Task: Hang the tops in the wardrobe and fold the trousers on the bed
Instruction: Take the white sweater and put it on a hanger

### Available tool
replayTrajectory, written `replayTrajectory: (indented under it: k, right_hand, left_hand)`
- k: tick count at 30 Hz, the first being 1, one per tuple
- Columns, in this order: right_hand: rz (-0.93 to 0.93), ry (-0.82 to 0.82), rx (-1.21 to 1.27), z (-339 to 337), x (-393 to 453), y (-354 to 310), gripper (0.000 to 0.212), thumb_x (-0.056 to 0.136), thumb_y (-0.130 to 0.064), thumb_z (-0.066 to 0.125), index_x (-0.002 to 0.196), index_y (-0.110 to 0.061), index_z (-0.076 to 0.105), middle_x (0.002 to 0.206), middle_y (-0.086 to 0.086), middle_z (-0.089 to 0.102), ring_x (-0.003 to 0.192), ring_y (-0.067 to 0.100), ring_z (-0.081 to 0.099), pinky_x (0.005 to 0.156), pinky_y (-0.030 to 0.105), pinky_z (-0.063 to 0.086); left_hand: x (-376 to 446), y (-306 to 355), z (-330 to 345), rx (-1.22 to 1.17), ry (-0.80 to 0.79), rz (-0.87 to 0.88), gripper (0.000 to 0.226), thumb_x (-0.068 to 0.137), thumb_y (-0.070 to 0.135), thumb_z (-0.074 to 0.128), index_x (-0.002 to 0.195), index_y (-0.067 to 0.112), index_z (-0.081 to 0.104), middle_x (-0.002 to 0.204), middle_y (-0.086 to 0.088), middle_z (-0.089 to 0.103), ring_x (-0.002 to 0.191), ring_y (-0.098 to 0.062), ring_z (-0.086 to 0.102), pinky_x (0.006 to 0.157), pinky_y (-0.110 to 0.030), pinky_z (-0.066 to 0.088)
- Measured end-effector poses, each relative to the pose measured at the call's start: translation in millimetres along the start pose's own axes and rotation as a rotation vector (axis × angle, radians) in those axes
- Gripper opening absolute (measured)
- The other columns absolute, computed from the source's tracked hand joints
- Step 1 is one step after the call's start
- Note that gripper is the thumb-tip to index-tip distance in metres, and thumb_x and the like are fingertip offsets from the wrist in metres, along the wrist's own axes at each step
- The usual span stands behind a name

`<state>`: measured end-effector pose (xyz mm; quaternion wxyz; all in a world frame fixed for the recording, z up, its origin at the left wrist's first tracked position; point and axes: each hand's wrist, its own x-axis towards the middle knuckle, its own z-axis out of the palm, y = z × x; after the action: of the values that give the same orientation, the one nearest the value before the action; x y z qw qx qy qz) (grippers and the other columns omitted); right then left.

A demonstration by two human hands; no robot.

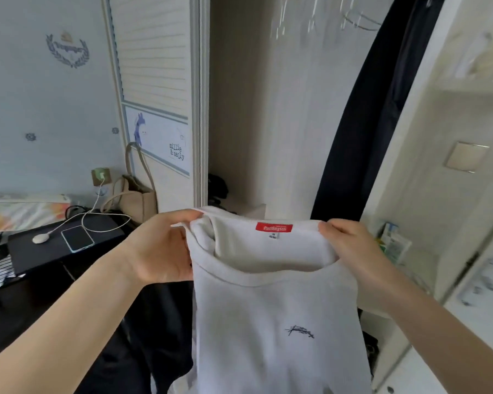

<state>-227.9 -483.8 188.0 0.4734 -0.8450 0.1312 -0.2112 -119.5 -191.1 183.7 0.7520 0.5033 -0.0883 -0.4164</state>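
I hold a white top (276,317) up by its shoulders in front of the open wardrobe (268,123). It has a red neck label and a small dark logo on the chest. My left hand (160,248) grips the left shoulder and my right hand (350,251) grips the right shoulder. The collar hangs open between them. High in the wardrobe, blurred hangers (356,21) hang from the rail. A dark garment (362,137) hangs at the wardrobe's right side. Dark clothing (154,336) lies below my left arm.
A sliding wardrobe door (157,81) stands to the left. A beige bag (137,194) leans against it. A dark surface (54,245) holds a phone (77,238) and a charger cable. White shelves (467,194) stand on the right. A floral pillow (23,211) lies at far left.
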Motion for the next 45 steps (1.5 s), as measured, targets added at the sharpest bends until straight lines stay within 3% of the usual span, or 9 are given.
replayTrajectory:
  k: [4,7,10,14,17,27,35,38,45]
  right_hand:
    - [0.052,0.133,-0.052,-8,17,14,0.037,0.1,-0.024,0.044,0.086,0.009,0.052,0.073,0.01,0.044,0.068,0.019,0.042,0.061,0.032,0.027]
    - [0.028,0.149,-0.082,-4,29,19,0.039,0.099,-0.027,0.046,0.082,0.008,0.05,0.066,0.005,0.041,0.061,0.015,0.04,0.057,0.03,0.029]
    - [0.015,0.189,-0.104,8,48,14,0.039,0.098,-0.026,0.049,0.076,0.007,0.049,0.058,0.0,0.036,0.05,0.009,0.036,0.048,0.022,0.03]
    - [0.036,0.237,-0.116,21,78,-5,0.038,0.096,-0.025,0.052,0.067,0.0,0.052,0.056,-0.003,0.038,0.05,0.008,0.036,0.049,0.019,0.028]
    - [0.069,0.265,-0.106,30,102,-26,0.038,0.095,-0.027,0.053,0.06,-0.013,0.052,0.054,-0.007,0.04,0.054,0.008,0.039,0.054,0.023,0.03]
    - [0.028,0.428,-0.041,38,160,-70,0.036,0.096,-0.026,0.053,0.074,0.003,0.053,0.066,0.001,0.042,0.063,0.012,0.037,0.059,0.027,0.029]
    - [0.026,0.462,-0.326,20,219,-106,0.036,0.093,-0.022,0.053,0.061,-0.009,0.041,0.058,-0.001,0.032,0.056,0.012,0.028,0.049,0.019,0.023]
    - [0.019,0.511,-0.301,3,250,-136,0.023,0.086,-0.013,0.054,0.068,-0.004,0.064,0.06,-0.003,0.061,0.052,0.011,0.055,0.055,0.016,0.041]
    - [-0.172,0.857,-0.004,-77,357,-242,0.014,0.086,-0.012,0.05,0.072,-0.01,0.05,0.076,0.01,0.051,0.068,0.023,0.047,0.058,0.029,0.042]
  left_hand:
    - [31,29,10,0.108,-0.109,-0.001,0.041,0.094,0.039,0.053,0.117,0.01,0.069,0.124,-0.016,0.065,0.114,-0.036,0.062,0.096,-0.048,0.048]
    - [60,53,7,0.229,0.139,0.059,0.05,0.084,0.036,0.066,0.126,0.01,0.062,0.129,-0.016,0.063,0.118,-0.037,0.059,0.095,-0.051,0.048]
    - [87,76,7,0.284,0.313,0.146,0.036,0.086,0.029,0.07,0.119,0.014,0.066,0.118,-0.01,0.069,0.108,-0.03,0.063,0.091,-0.047,0.05]
    - [120,109,8,0.139,0.245,0.215,0.013,0.093,0.021,0.063,0.1,0.014,0.069,0.086,-0.004,0.077,0.072,-0.02,0.074,0.061,-0.033,0.054]
    - [142,140,1,0.117,0.202,0.277,0.025,0.089,0.015,0.067,0.112,0.005,0.068,0.103,-0.014,0.074,0.094,-0.028,0.071,0.08,-0.04,0.055]
    - [213,213,-24,0.877,0.206,0.668,0.03,0.089,0.025,0.069,0.07,0.004,0.06,0.062,-0.005,0.054,0.06,-0.019,0.048,0.057,-0.029,0.036]
    - [239,274,12,0.408,0.043,0.634,0.017,0.092,0.026,0.067,0.098,0.011,0.074,0.101,-0.013,0.073,0.094,-0.03,0.069,0.086,-0.043,0.056]
    - [248,294,32,0.328,-0.003,0.688,0.023,0.095,0.02,0.063,0.106,0.002,0.07,0.111,-0.022,0.069,0.099,-0.034,0.067,0.092,-0.047,0.052]
    - [274,314,62,0.397,-0.117,0.746,0.031,0.094,0.023,0.064,0.102,-0.007,0.065,0.088,-0.017,0.064,0.082,-0.029,0.061,0.09,-0.053,0.052]
